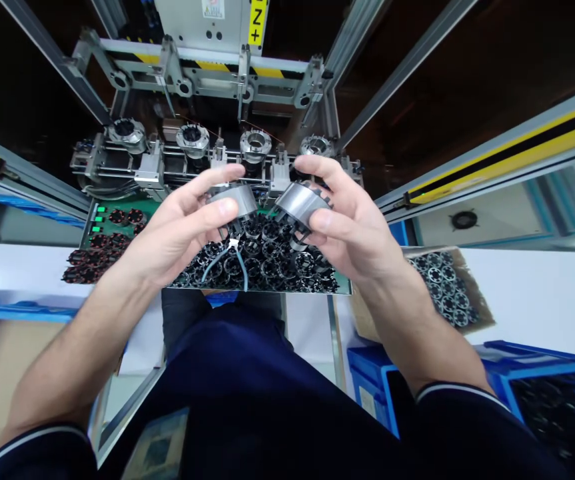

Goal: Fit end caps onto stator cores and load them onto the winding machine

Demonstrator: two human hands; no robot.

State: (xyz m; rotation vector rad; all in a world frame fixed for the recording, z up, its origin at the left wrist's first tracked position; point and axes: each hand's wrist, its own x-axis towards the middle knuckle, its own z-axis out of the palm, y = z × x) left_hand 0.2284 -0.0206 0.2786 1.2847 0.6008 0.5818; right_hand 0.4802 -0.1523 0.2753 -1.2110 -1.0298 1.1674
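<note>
My left hand [187,223] is closed around a silver ring-shaped motor stator core [243,200], thumb on its outer side. A second stator core [297,200], with dark toothed plastic along its edge, is gripped between the thumb and fingers of my right hand [350,223]. Both cores are tilted and held in the air, a small gap between them. Below them, many more black-and-silver stator cores [272,267] cover the green work surface. Pliers with blue handles [244,270] lie on top of these, under my hands.
Behind my hands stands a winding machine with several round fixtures [256,145]. Wound stators with reddish coils [87,265] sit at the left. A cardboard box [477,293] of cores is on the right, above blue bins [542,367]. Metal posts frame both sides.
</note>
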